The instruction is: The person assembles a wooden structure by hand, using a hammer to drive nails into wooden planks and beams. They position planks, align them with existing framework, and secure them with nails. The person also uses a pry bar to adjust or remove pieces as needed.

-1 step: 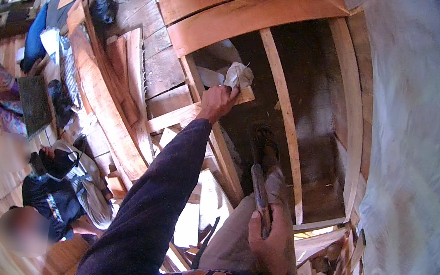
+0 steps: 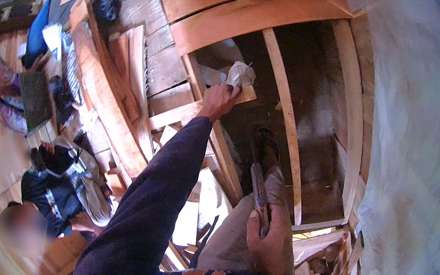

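My left hand (image 2: 218,102) reaches out over the wooden frame, its fingers bent together against the lower edge of a small crumpled white bag (image 2: 241,74). Whatever the fingertips pinch is too small to make out. The bag rests by the end of a short light board (image 2: 246,95), and a thin spike sticks up from it. In front of my body, my right hand (image 2: 271,240) is closed round a long, narrow hand tool (image 2: 259,191) with a worn grey-brown surface. The tool points away from me above my trouser leg, and its far end blends into the dark behind it.
A narrow batten (image 2: 285,110) crosses the dark opening below me. Wide orange-brown planks (image 2: 258,22) lie beyond it. A whitish sheet (image 2: 416,165) hangs at the right. Long boards (image 2: 100,92) are piled at the left, near a seated person (image 2: 51,195).
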### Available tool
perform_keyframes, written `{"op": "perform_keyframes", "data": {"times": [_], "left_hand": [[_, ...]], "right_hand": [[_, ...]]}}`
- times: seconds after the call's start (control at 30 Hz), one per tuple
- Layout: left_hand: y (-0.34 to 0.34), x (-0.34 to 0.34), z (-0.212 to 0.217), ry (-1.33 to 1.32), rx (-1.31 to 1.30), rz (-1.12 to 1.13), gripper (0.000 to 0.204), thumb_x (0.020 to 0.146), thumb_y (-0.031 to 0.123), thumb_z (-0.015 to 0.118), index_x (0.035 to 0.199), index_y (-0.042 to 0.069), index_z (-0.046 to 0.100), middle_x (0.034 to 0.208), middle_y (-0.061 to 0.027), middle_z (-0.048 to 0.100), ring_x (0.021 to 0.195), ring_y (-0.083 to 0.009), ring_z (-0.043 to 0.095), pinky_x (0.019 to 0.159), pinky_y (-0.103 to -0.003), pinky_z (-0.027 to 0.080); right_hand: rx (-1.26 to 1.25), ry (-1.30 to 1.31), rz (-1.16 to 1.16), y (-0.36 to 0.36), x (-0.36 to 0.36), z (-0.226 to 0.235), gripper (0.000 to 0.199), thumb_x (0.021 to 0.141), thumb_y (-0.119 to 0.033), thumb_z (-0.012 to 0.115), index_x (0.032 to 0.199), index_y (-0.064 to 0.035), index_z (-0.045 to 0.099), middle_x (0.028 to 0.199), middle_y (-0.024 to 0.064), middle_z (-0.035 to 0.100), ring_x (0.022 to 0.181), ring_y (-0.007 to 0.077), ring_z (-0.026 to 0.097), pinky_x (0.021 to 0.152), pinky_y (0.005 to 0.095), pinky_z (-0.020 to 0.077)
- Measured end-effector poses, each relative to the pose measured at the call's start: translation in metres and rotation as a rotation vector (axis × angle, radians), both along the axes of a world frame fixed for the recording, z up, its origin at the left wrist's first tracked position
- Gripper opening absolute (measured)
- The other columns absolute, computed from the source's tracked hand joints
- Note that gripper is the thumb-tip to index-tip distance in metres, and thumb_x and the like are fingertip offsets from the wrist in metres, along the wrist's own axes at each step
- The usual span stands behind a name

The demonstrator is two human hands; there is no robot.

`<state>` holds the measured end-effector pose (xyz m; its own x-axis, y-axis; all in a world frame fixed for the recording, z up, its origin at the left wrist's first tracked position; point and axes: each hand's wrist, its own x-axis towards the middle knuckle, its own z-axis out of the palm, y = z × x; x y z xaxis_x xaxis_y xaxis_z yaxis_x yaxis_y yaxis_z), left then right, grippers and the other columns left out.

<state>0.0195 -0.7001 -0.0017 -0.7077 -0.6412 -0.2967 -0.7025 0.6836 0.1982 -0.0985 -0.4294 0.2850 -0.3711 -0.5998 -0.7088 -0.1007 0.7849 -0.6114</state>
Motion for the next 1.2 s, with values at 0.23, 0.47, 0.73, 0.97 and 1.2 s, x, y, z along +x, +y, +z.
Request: {"op": "perform_keyframes", "data": {"times": [0.23, 0.47, 0.73, 0.97, 1.2], "left_hand": [[0.004, 0.024, 0.048, 0.067, 0.008, -0.048, 0.063, 0.082, 0.05, 0.064, 0.125, 0.006, 0.049, 0.106, -0.0192, 0.064, 0.101, -0.0373, 0.06, 0.086, -0.049, 0.047], [0.004, 0.045, 0.051, 0.175, 0.235, 0.065, 0.061, 0.073, 0.037, 0.074, 0.121, 0.009, 0.05, 0.107, -0.0198, 0.062, 0.107, -0.041, 0.054, 0.095, -0.049, 0.043], [-0.001, 0.074, 0.051, 0.219, 0.18, 0.084, 0.057, 0.076, 0.039, 0.072, 0.119, 0.008, 0.052, 0.104, -0.0189, 0.063, 0.11, -0.0408, 0.052, 0.093, -0.047, 0.047], [-0.011, 0.079, 0.064, 0.334, 0.081, 0.167, 0.062, 0.074, 0.034, 0.075, 0.121, 0.004, 0.05, 0.106, -0.0212, 0.06, 0.1, -0.041, 0.056, 0.087, -0.05, 0.046], [0.003, 0.114, 0.094, 0.54, 0.058, 0.029, 0.055, 0.072, 0.034, 0.076, 0.112, 0.004, 0.052, 0.099, -0.0184, 0.061, 0.098, -0.0397, 0.055, 0.084, -0.048, 0.049]], "right_hand": [[-0.091, 0.19, 0.062, 0.041, -0.009, -0.02, 0.032, 0.088, -0.02, 0.059, 0.109, 0.0029, 0.055, 0.079, 0.0098, 0.057, 0.073, 0.0191, 0.055, 0.07, 0.0332, 0.0467], [-0.111, 0.232, -0.254, 0.069, -0.017, -0.014, 0.049, 0.091, -0.024, 0.059, 0.129, 0.0016, 0.042, 0.091, 0.0105, 0.056, 0.075, 0.0155, 0.052, 0.068, 0.0301, 0.0453], [-0.01, 0.046, -0.333, 0.038, -0.037, 0.013, 0.061, 0.089, -0.029, 0.061, 0.137, -0.0013, 0.038, 0.105, 0.0145, 0.056, 0.086, 0.0206, 0.053, 0.078, 0.0343, 0.0465], [-0.239, -0.052, -0.354, 0.062, -0.034, -0.002, 0.056, 0.089, -0.027, 0.059, 0.131, 0.0015, 0.036, 0.093, 0.015, 0.058, 0.078, 0.0185, 0.051, 0.077, 0.0349, 0.0467], [-0.337, 0.13, -0.267, 0.015, -0.027, 0.01, 0.027, 0.092, -0.025, 0.049, 0.105, -0.0011, 0.048, 0.069, 0.0044, 0.049, 0.062, 0.0135, 0.046, 0.059, 0.028, 0.0386]]}}
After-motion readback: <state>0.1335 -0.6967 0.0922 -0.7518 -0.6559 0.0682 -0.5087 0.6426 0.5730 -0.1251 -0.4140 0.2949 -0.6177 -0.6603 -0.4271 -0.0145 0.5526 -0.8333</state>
